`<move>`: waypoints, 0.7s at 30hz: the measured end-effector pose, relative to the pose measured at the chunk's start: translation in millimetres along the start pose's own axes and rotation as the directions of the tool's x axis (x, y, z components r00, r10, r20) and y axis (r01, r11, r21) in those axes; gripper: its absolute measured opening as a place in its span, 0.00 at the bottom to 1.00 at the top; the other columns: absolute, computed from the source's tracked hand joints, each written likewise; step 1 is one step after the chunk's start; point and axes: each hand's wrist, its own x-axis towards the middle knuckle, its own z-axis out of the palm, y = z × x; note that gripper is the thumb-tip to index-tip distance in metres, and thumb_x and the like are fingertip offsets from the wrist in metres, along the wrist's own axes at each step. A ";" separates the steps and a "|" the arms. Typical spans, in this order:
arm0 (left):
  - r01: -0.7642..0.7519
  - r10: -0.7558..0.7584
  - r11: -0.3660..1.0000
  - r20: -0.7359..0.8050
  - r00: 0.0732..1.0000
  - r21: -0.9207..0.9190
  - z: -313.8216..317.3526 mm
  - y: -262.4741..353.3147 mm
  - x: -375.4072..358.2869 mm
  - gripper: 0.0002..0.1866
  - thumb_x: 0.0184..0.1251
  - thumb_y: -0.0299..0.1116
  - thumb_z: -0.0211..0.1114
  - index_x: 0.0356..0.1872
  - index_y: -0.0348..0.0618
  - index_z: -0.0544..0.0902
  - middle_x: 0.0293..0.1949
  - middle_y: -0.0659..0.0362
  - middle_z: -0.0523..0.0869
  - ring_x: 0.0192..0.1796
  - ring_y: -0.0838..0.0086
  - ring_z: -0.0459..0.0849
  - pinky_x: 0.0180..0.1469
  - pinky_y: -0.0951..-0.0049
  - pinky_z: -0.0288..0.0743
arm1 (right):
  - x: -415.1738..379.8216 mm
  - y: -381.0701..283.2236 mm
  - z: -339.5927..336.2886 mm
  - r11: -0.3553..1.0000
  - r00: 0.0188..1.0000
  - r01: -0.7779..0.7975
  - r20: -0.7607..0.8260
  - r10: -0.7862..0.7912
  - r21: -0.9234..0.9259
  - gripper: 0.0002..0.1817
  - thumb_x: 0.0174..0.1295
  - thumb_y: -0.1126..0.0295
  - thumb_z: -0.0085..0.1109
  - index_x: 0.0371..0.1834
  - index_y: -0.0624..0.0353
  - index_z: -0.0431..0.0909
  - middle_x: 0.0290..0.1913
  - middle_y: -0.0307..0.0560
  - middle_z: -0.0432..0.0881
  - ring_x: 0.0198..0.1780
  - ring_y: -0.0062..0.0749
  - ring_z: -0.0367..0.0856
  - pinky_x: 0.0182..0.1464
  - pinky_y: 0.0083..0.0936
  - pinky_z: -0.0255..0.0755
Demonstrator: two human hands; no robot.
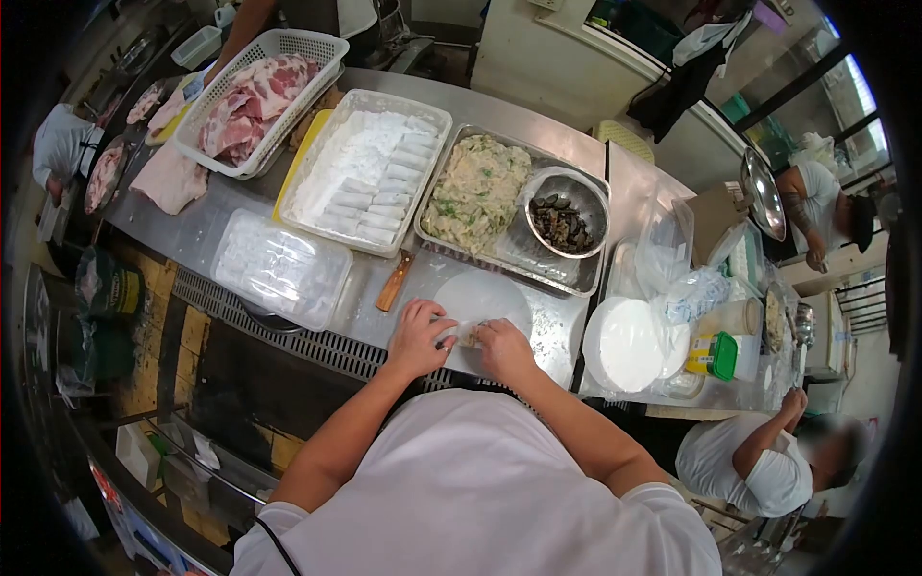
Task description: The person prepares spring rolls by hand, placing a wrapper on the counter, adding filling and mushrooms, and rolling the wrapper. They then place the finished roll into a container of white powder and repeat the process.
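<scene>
A thin, round, whitish wrapper sheet (488,293) lies flat on the steel counter in front of me. At its near edge, my left hand (419,338) has its fingers curled, thumb and forefinger on the wrapper. My right hand (505,349) pinches the same edge from the other side. A small lump of filling (469,336) shows between the fingertips, partly covered. Beyond the wrapper, a metal tray (432,235) holds pale minced filling with green bits (480,187) and a steel bowl (597,197) of dark pieces (560,223). A wooden-handled knife (395,280) lies left of the wrapper.
A white tray (437,108) contains powder-dusted rolls (384,197). Left of it are a clear-lidded container (280,264) and a basket (331,48) of raw meat (254,106). To the right sit stacked round white sheets (622,344) and a green-lidded tub (715,355). Other people work nearby.
</scene>
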 end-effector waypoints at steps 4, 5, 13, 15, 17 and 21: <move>-0.011 0.011 1.000 -0.002 1.000 -0.007 0.6 -2.8 -0.4 0.16 0.56 0.31 0.82 0.47 0.51 0.94 0.55 0.55 0.83 0.66 0.51 0.79 0.81 0.42 0.66 | 4.8 -13.5 -9.9 1.000 0.999 0.015 -0.051 -0.015 0.003 0.10 0.59 0.75 0.69 0.44 0.60 0.90 0.45 0.54 0.86 0.52 0.53 0.85 0.60 0.42 0.83; -0.014 0.013 1.000 -0.005 1.000 -0.008 1.2 -3.1 -0.7 0.16 0.56 0.31 0.82 0.47 0.51 0.94 0.55 0.55 0.83 0.65 0.51 0.79 0.81 0.42 0.66 | 6.8 -16.9 -10.5 0.999 0.997 0.036 -0.064 -0.037 -0.016 0.09 0.59 0.75 0.69 0.43 0.60 0.90 0.45 0.53 0.85 0.51 0.53 0.85 0.59 0.42 0.83; -0.024 0.024 1.000 0.003 1.000 -0.014 -0.5 -3.2 0.4 0.15 0.55 0.31 0.82 0.46 0.49 0.94 0.54 0.55 0.83 0.65 0.52 0.80 0.80 0.43 0.67 | 7.7 -2.5 8.5 0.995 0.992 0.098 -0.075 -0.099 -0.017 0.06 0.60 0.72 0.71 0.40 0.57 0.89 0.43 0.49 0.84 0.49 0.50 0.83 0.55 0.41 0.82; -0.025 0.026 1.000 0.013 1.000 -0.017 -0.1 -2.9 1.7 0.16 0.56 0.30 0.82 0.47 0.49 0.94 0.55 0.54 0.83 0.65 0.51 0.80 0.79 0.43 0.67 | 1.4 0.3 8.6 0.994 0.989 0.102 -0.101 -0.104 -0.028 0.06 0.61 0.73 0.71 0.40 0.57 0.90 0.43 0.49 0.84 0.49 0.50 0.83 0.54 0.41 0.82; -0.028 0.028 1.000 0.012 1.000 -0.014 0.3 -2.0 1.3 0.16 0.55 0.30 0.82 0.47 0.49 0.94 0.55 0.54 0.83 0.65 0.51 0.80 0.79 0.44 0.68 | -4.6 4.2 9.3 0.995 0.987 0.100 -0.127 -0.102 -0.018 0.06 0.62 0.73 0.70 0.40 0.56 0.91 0.43 0.49 0.84 0.49 0.50 0.83 0.54 0.41 0.82; -0.020 0.020 1.000 0.014 1.000 -0.009 0.9 -5.2 0.5 0.16 0.55 0.31 0.83 0.46 0.49 0.94 0.55 0.53 0.83 0.65 0.49 0.79 0.77 0.44 0.69 | -6.3 6.5 0.3 1.000 0.991 0.015 -0.137 -0.012 0.018 0.06 0.63 0.73 0.70 0.42 0.57 0.92 0.44 0.49 0.84 0.49 0.52 0.84 0.54 0.43 0.83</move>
